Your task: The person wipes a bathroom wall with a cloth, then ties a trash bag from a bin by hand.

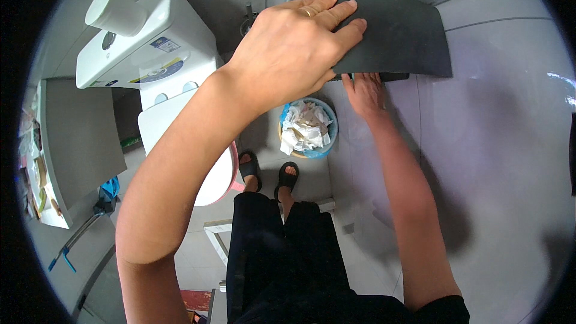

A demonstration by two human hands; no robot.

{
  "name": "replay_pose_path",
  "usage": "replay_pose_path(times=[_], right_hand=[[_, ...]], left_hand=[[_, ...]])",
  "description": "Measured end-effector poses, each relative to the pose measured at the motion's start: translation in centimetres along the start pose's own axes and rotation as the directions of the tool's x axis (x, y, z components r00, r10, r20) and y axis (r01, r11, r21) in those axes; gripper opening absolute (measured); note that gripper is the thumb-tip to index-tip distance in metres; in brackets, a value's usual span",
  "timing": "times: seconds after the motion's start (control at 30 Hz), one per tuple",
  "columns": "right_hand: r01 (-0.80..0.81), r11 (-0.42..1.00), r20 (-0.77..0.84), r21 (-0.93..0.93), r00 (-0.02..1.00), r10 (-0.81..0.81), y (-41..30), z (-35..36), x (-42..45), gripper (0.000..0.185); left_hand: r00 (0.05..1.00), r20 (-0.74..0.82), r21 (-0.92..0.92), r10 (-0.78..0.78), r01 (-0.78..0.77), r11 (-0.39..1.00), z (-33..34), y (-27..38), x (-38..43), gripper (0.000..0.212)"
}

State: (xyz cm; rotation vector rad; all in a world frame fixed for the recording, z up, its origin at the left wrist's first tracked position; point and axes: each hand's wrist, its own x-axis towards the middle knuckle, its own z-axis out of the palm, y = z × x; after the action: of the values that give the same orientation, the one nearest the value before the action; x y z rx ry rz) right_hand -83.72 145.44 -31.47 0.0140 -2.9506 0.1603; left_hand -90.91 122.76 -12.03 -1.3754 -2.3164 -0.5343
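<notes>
My left hand, with a ring on one finger, lies over the left part of a dark grey curved cover by the wall. Its fingers are stretched out and apart on the cover, and the thumb is near the lower edge. From below, my right hand reaches up to the dark underside of that cover. The fingertips of this hand are hidden there, so whether they hold anything does not show. Below my hands, a light blue waste bin stands on the floor, filled with crumpled paper.
To the left stands a white toilet with a white cup-shaped container on its cistern. A grey cabinet is at far left, near a blue-tipped long-handled tool. Tiled wall runs along the right.
</notes>
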Motion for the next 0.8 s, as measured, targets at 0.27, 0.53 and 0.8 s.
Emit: replay_pose_path(times=[0.27, 0.53, 0.8], right_hand=[[-0.007, 0.994, 0.242, 0.111, 0.97, -0.02, -5.0, 2.9, 2.5, 0.038], [-0.079, 0.975, 0.142, 0.207, 0.989, 0.05, -1.0, -0.2, 2.5, 0.039], [-0.201, 0.98, -0.136, -0.016, 0.971, 0.197, -2.3, 2.4, -0.4, 0.036]], left_hand=[[0.999, -0.05, -0.013, -0.005, 0.004, 1.0, 0.6, 0.4, 0.2, 0.06], [1.0, -0.006, -0.006, -0.022, 0.022, 1.0, 0.2, -0.2, -0.3, 0.061], [1.0, -0.012, -0.012, -0.016, 0.016, 1.0, -0.1, 0.0, 0.1, 0.062]])
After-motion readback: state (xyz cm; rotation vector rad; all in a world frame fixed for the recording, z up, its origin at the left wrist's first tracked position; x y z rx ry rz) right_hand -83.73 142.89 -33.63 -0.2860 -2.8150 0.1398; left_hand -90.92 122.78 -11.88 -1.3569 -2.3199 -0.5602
